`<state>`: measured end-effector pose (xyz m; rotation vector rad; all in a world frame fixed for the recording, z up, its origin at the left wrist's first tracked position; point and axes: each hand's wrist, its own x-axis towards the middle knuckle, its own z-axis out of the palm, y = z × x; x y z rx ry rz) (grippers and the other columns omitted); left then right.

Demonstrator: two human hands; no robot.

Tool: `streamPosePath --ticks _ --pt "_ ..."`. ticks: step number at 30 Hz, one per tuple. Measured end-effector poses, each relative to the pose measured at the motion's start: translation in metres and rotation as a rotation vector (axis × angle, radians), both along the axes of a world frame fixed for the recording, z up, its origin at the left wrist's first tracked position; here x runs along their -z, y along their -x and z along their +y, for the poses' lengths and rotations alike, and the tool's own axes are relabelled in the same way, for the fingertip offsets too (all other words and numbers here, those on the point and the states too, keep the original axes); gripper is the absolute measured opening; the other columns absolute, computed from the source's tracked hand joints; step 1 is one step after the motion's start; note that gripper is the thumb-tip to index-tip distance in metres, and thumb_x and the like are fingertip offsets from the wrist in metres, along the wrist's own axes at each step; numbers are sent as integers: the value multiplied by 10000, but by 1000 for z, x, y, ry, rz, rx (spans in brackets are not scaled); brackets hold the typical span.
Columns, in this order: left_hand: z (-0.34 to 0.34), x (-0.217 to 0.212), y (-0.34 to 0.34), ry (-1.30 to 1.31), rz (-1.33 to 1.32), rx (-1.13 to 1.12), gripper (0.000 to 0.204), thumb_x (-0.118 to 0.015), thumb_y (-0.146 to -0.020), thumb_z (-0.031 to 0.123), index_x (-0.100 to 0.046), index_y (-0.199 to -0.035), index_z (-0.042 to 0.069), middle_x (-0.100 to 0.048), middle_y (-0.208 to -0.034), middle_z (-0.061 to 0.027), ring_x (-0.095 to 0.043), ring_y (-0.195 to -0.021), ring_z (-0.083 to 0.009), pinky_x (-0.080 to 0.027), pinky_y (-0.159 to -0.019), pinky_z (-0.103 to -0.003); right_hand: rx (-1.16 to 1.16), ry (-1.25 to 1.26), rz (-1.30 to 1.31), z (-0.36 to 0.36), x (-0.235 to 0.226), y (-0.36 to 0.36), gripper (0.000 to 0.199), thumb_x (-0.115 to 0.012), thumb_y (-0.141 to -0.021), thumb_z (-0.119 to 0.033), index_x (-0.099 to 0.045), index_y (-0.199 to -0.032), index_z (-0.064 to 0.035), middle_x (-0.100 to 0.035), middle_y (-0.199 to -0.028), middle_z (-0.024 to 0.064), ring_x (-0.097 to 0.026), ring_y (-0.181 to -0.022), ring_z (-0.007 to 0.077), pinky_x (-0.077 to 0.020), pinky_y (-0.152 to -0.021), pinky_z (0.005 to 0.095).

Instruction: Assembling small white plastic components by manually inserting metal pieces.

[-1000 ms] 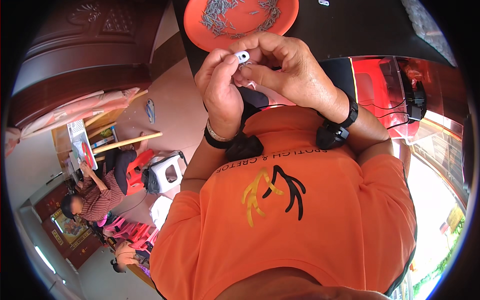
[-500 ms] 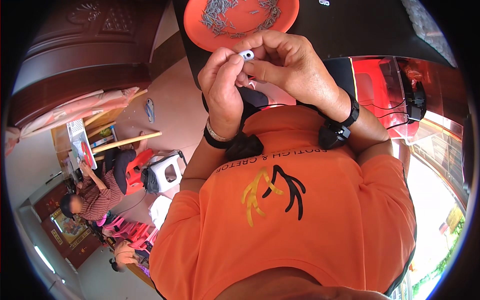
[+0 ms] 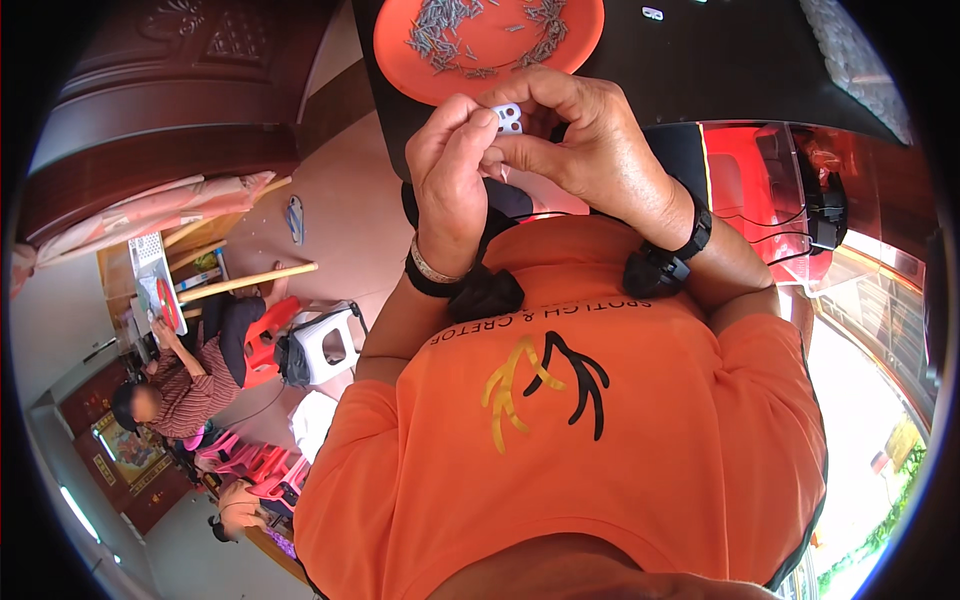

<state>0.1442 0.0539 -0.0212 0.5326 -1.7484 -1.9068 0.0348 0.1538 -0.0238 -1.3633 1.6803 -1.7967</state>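
Note:
A small white plastic part with holes is pinched between the fingertips of both hands, held above my orange shirt. My left hand grips it from the left with thumb and forefinger. My right hand closes on it from the right. Just beyond them, an orange round tray with several thin grey metal pins lies on a black table. Black bands sit on both wrists.
A small white piece lies on the black table past the tray. A red plastic chair stands at the right. At the left, another person sits at a table, near a white stool and pink stools.
Both hands stay together on the small white part, shifting only slightly as the fingers work it. The tray and the surroundings have not moved.

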Motion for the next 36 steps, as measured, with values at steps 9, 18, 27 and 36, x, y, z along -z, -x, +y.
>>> streamPosePath --ticks 9,18,27,36 --pt "-1 1 0 -39 7 -15 181 -477 -885 153 -504 -759 27 -522 -676 -21 -447 -529 -77 -346 -490 -210 5 -3 54 0 -1 2 226 -752 -710 -80 -638 -899 -33 -594 -618 66 -588 -536 148 -472 -511 263" --pt "-3 5 -2 -4 15 14 178 -482 -897 163 -513 -802 15 -517 -690 -22 -440 -536 -80 -353 -492 -214 -47 -7 11 3 -7 2 176 -731 -739 -71 -633 -876 -19 -634 -665 67 -642 -607 156 -499 -546 266" --pt "-1 6 0 23 27 15 182 -487 -896 155 -490 -766 28 -483 -659 -15 -440 -539 -81 -351 -491 -213 -47 -16 71 3 -5 4 139 -706 -767 -64 -631 -878 -26 -646 -669 53 -643 -598 147 -500 -543 250" --pt "-2 4 -3 5 6 -5 198 -484 -897 155 -478 -747 26 -478 -650 -29 -448 -546 -89 -364 -500 -223 -62 10 32 -1 -2 1 122 -698 -780 -77 -627 -868 -30 -650 -666 42 -648 -603 132 -512 -543 237"
